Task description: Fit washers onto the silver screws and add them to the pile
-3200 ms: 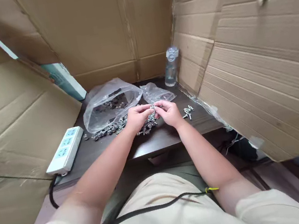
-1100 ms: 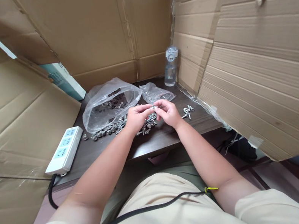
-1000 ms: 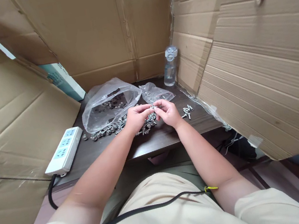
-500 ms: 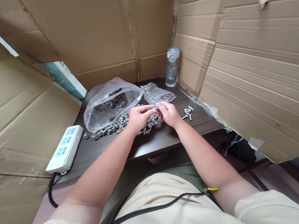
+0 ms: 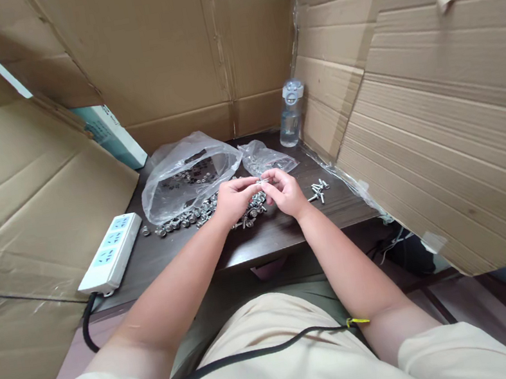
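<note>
My left hand [image 5: 234, 200] and my right hand [image 5: 283, 192] meet over the middle of the table. Between their fingertips is a small silvery bolt [image 5: 262, 181], pinched from both sides; the fingers hide much of it, and I cannot make out whether a nut sits on it. Beneath and beside my left hand spreads a pile of metal bolts and nuts [image 5: 195, 215]. Several bolts [image 5: 319, 191] lie in a small separate group to the right of my right hand.
An open clear plastic bag [image 5: 164, 198] with small metal parts lies behind the pile. A smaller plastic bag [image 5: 267, 159] sits beyond my hands. A water bottle [image 5: 289, 123] stands at the back right, a power strip [image 5: 110, 254] at left. Cardboard walls [image 5: 164, 48] enclose the dark table [image 5: 263, 246].
My right fingers have shifted their grip on the bolt, with the forefinger now reaching further over the top. My left hand has hardly moved.
</note>
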{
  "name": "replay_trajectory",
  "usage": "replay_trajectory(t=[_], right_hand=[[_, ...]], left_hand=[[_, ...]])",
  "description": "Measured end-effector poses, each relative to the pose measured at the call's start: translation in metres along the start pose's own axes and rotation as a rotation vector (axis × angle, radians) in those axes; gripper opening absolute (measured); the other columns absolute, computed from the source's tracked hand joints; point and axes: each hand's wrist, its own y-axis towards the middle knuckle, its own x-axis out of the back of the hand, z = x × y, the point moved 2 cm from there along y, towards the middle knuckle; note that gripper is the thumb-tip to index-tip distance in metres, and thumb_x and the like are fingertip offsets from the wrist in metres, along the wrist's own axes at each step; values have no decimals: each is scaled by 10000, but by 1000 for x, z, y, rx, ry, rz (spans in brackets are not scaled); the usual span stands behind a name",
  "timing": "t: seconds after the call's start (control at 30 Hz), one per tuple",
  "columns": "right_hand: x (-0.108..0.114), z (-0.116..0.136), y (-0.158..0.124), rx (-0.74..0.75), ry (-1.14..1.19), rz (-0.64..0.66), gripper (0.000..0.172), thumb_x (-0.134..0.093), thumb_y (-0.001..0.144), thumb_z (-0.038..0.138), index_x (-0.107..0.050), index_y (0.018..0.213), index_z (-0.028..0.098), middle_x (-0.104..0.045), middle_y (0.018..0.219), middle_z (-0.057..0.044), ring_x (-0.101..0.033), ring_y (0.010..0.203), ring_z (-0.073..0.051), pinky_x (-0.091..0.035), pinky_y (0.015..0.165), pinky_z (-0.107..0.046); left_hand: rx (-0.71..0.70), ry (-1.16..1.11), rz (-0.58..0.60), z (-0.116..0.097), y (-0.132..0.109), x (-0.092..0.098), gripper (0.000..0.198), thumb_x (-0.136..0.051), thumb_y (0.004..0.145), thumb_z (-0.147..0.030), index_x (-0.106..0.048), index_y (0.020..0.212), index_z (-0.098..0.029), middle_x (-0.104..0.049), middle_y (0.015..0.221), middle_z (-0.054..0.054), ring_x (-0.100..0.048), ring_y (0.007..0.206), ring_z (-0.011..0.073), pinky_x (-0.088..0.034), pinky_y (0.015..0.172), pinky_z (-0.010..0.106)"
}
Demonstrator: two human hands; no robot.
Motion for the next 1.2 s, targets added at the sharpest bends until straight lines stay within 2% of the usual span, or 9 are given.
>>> replay_trajectory(t=[0.23, 0.57, 0.67, 0.83, 0.93, 1.07, 1.2], right_hand=[[3, -2, 2, -18, 41, 21, 322, -633, 820, 489, -562, 911, 188, -535, 514, 50, -537, 445, -123, -471, 475, -264], [3, -5, 3, -28, 24, 40, 343, -626, 844, 518, -572, 917, 187, -538, 510, 50, -524, 440, -121, -446, 470, -259], [3, -5, 2, -19, -15, 60, 355, -575, 882, 548, -551, 824, 199, -529, 506, 41, -510, 442, -123, -430, 476, -262], [2, -8, 2, -34, -54, 52, 469, -466, 924, 606, -480, 682, 204, -495, 494, 28, -496, 435, -119, -412, 458, -260], [1, -9, 4, -46, -18, 21, 471, -458, 903, 651, -494, 749, 207, -491, 569, 29, -502, 437, -112, -418, 422, -252], [1, -8, 4, -33, 46, 2, 490, -548, 830, 682, -531, 959, 209, -552, 708, 11, -544, 466, -116, -467, 432, -268], [1, -6, 3, -17, 73, 39, 486, -633, 792, 623, -548, 1020, 202, -566, 623, 26, -557, 459, -135, -504, 470, -294]], left_hand=[[1, -9, 0, 1, 1, 1, 277, -817, 616, -333, -790, 821, -149, -728, 704, 51, -531, 501, 104, -450, 507, 254], [5, -16, 16, 3, 1, 1, 273, -809, 627, -326, -792, 834, -149, -719, 675, 46, -508, 482, 95, -435, 497, 252], [1, -8, 27, 2, 0, 0, 273, -814, 617, -320, -793, 827, -147, -716, 659, 43, -519, 495, 102, -445, 519, 257], [-5, -3, 35, -1, -1, -2, 265, -811, 609, -304, -793, 814, -138, -725, 675, 50, -531, 511, 107, -450, 534, 257], [-4, -8, 27, -2, -1, -2, 258, -803, 619, -291, -793, 824, -135, -717, 652, 43, -495, 476, 90, -431, 509, 249], [-4, -18, 15, -1, 0, 0, 256, -802, 629, -295, -793, 834, -141, -723, 678, 43, -478, 468, 78, -415, 488, 237], [-5, -32, 19, 2, 2, 1, 265, -797, 647, -325, -794, 844, -148, -732, 717, 52, -504, 493, 85, -418, 486, 232]])
